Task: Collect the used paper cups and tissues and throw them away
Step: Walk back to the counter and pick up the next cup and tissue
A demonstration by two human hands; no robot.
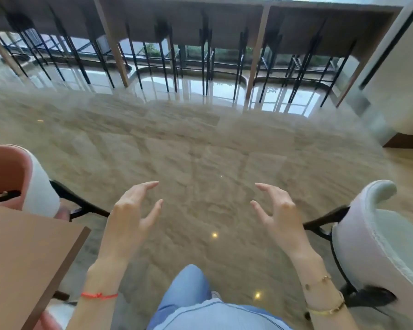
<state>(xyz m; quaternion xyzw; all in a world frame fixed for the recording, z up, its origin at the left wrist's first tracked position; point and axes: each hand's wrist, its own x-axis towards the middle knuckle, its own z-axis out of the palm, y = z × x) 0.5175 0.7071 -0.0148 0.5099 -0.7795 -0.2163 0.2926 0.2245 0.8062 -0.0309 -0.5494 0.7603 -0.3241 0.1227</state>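
No paper cup or tissue shows anywhere in the head view. My left hand (134,210) hangs in the air over the glossy beige floor, fingers spread and loosely bent, holding nothing. My right hand (275,209) mirrors it a little to the right, also holding nothing, with its fingers relaxed. A red string sits on my left wrist and gold bracelets on my right. My knee in blue jeans shows at the bottom centre. The picture is blurred by motion.
A wooden table corner (29,253) juts in at lower left beside a pink armchair (12,177). A white armchair (379,236) stands at lower right. Far ahead runs a long high counter (200,22) with several black-legged stools. Open floor (200,148) lies between.
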